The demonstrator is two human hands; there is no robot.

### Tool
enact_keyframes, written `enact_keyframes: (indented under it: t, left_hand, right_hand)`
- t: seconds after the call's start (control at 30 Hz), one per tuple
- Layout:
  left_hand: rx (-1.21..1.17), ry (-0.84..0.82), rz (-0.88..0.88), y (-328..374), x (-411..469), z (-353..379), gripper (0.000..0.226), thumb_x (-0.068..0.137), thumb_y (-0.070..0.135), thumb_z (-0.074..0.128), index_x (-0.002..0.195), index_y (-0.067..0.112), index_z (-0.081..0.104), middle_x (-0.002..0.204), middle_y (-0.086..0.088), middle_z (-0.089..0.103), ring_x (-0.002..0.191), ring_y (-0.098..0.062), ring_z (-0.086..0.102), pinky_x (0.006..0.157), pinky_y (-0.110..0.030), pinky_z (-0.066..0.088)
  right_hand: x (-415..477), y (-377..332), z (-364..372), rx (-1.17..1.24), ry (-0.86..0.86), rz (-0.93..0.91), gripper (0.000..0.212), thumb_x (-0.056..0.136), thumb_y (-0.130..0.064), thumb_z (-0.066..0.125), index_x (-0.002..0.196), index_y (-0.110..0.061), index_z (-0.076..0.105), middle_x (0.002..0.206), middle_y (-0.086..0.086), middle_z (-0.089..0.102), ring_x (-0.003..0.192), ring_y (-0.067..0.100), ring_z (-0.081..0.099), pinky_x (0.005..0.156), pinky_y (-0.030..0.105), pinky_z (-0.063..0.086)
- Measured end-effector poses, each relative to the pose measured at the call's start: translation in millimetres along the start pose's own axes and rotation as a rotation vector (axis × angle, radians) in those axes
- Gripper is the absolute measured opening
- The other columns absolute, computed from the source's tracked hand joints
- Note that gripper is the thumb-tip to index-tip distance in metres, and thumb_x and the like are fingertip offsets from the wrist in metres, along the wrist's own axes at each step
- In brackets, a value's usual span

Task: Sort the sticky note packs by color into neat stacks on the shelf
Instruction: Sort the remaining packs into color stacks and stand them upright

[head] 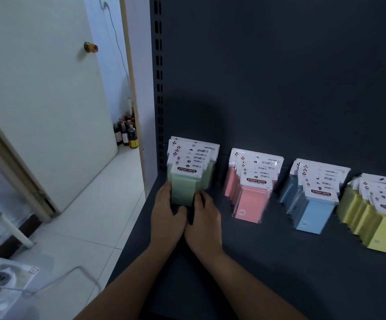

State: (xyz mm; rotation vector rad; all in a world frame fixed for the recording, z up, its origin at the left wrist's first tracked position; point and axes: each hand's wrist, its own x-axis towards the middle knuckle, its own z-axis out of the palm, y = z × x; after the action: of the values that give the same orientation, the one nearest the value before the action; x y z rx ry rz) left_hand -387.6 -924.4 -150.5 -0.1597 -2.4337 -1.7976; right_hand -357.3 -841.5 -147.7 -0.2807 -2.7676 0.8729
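Green stack (182, 190) of sticky note packs sits squeezed between two hands. The left hand (166, 215) wraps its left side, with the thumb at the front edge. The right hand (204, 218) hugs its right side, fingers bent against the packs. The green stack rests on the dark shelf (256, 262), near the back wall. Right of the green stack is a pink stack (252, 199), then a blue stack (312, 209), then a yellow stack (379, 227) furthest away. Left of the green stack are a white door (49, 100) and dark bottles (127, 135) on the floor.
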Motion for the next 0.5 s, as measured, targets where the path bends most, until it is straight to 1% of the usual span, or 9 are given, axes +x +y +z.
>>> enact_keyframes:
  t: [0.1,0.13,0.2,0.3,0.37,0.4,0.47,0.5]
  left_hand:
    - [0.0,-0.002,-0.002,3.0,0.0,0.8,0.065,0.068,0.014,0.05,0.134,0.013,0.045,0.129,-0.002,0.051,0.117,-0.015,0.05,0.1,-0.036,0.044]
    - [0.003,0.002,0.001,4.0,-0.3,1.1,0.067,0.067,0.017,0.048,0.133,0.013,0.045,0.129,-0.001,0.052,0.116,-0.015,0.05,0.098,-0.034,0.044]
    - [0.004,0.002,0.003,4.7,-1.0,1.1,0.064,0.068,0.016,0.049,0.132,0.013,0.046,0.127,-0.001,0.052,0.113,-0.013,0.051,0.095,-0.029,0.044]
    - [0.0,-0.006,0.024,5.1,-1.1,0.1,0.059,0.073,0.005,0.054,0.131,0.012,0.047,0.124,-0.001,0.053,0.111,-0.013,0.051,0.093,-0.024,0.042]
    - [-0.002,-0.013,0.055,5.3,-1.7,-0.6,0.059,0.07,0.007,0.051,0.129,0.012,0.047,0.12,0.0,0.053,0.107,-0.01,0.05,0.091,-0.019,0.04]
    - [0.001,-0.005,0.07,7.4,-2.7,-0.7,0.057,0.07,0.006,0.051,0.127,0.011,0.047,0.118,0.001,0.053,0.104,-0.006,0.048,0.09,-0.012,0.038]
    - [0.027,0.027,0.079,9.6,-4.1,-2.4,0.053,0.074,-0.003,0.052,0.126,0.007,0.047,0.113,0.004,0.048,0.098,0.005,0.041,0.082,0.003,0.03]
    - [0.03,0.045,0.077,10.1,-5.4,-3.1,0.052,0.075,-0.007,0.052,0.125,0.006,0.047,0.113,0.004,0.047,0.097,0.006,0.04,0.083,0.004,0.03]
  right_hand:
    - [0.7,1.4,1.5,-0.035,-0.011,-0.023,0.056,0.09,-0.021,0.048,0.143,-0.011,0.031,0.148,0.005,0.028,0.132,0.024,0.033,0.111,0.026,0.022]
    - [0.6,1.6,2.4,-0.047,-0.006,-0.03,0.056,0.09,-0.021,0.047,0.143,-0.012,0.031,0.148,0.004,0.028,0.132,0.023,0.034,0.111,0.026,0.022]
    - [-0.4,0.2,2.9,-0.07,0.008,-0.038,0.055,0.09,-0.021,0.044,0.143,-0.011,0.03,0.148,0.006,0.028,0.131,0.023,0.035,0.111,0.027,0.021]
    - [-2.1,-3.4,3.9,-0.097,0.036,-0.038,0.056,0.091,-0.018,0.04,0.144,-0.005,0.026,0.148,0.012,0.03,0.132,0.026,0.035,0.113,0.032,0.021]
    - [-5.3,-4.8,4.3,-0.088,0.01,-0.018,0.061,0.094,-0.016,0.04,0.146,-0.001,0.014,0.152,0.015,0.022,0.139,0.027,0.025,0.116,0.033,0.012]
    - [-8.5,-4.1,3.4,-0.082,-0.02,-0.01,0.064,0.095,-0.018,0.038,0.147,0.0,0.006,0.155,0.015,0.014,0.142,0.025,0.018,0.117,0.031,0.004]
    - [-18.9,-0.8,-1.0,-0.105,-0.094,-0.016,0.069,0.097,-0.026,0.036,0.146,0.0,-0.005,0.157,0.014,-0.001,0.145,0.022,0.003,0.114,0.027,-0.008]
    - [-26.0,1.8,-4.9,-0.118,-0.132,-0.037,0.072,0.098,-0.03,0.035,0.146,0.0,-0.008,0.157,0.014,-0.006,0.146,0.021,-0.002,0.113,0.027,-0.012]
